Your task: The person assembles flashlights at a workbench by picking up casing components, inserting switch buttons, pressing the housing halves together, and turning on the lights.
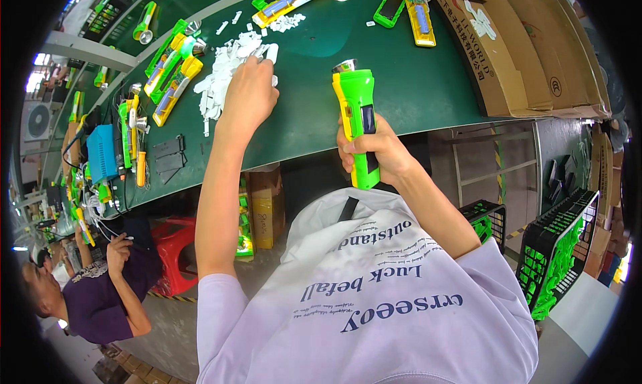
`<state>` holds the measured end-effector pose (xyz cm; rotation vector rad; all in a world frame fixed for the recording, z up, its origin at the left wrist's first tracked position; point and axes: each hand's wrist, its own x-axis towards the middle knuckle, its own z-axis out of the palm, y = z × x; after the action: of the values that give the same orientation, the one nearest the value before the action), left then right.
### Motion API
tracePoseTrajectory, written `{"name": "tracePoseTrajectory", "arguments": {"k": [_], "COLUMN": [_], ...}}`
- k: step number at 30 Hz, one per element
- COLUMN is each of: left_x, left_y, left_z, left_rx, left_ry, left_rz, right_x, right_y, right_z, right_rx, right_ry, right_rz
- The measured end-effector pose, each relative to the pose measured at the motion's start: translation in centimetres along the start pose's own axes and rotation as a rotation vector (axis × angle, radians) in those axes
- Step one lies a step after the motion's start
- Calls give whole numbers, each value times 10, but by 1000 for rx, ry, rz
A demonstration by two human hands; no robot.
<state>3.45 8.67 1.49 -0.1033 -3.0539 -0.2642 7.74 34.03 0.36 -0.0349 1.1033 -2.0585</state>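
My right hand [376,147] is wrapped round the lower body of a green and yellow flashlight [362,93], held upright over the table's near edge. A shiny reflector cup [345,65] sits tilted at its top end, and a dark panel runs down its side. At the right edge of a heap of small white plastic pieces [217,83], my left hand [251,93] has its fingers bent down and drawn together. White pieces show beside the fingertips; what is between them is hidden.
On the green table [307,103] lie several opened flashlight bodies [177,89], a blue box-shaped device [101,152], dark flat panels [170,158] and a screwdriver [141,168]. Right stand a cardboard box [508,56] and black crates [558,250] with green parts. A co-worker [100,297] sits at left near a red stool [175,253].
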Motion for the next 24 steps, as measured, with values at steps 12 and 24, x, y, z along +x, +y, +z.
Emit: {"name": "tracePoseTrajectory", "arguments": {"k": [12,24], "left_x": [11,-43], "left_y": [0,86], "left_z": [-14,-23], "left_rx": [48,-1368], "left_ry": [-142,-101], "left_rz": [175,67], "right_x": [-26,-28], "right_y": [0,5], "right_z": [-13,-17], "right_rx": [64,5], "right_ry": [75,64], "right_rz": [-26,-61]}}
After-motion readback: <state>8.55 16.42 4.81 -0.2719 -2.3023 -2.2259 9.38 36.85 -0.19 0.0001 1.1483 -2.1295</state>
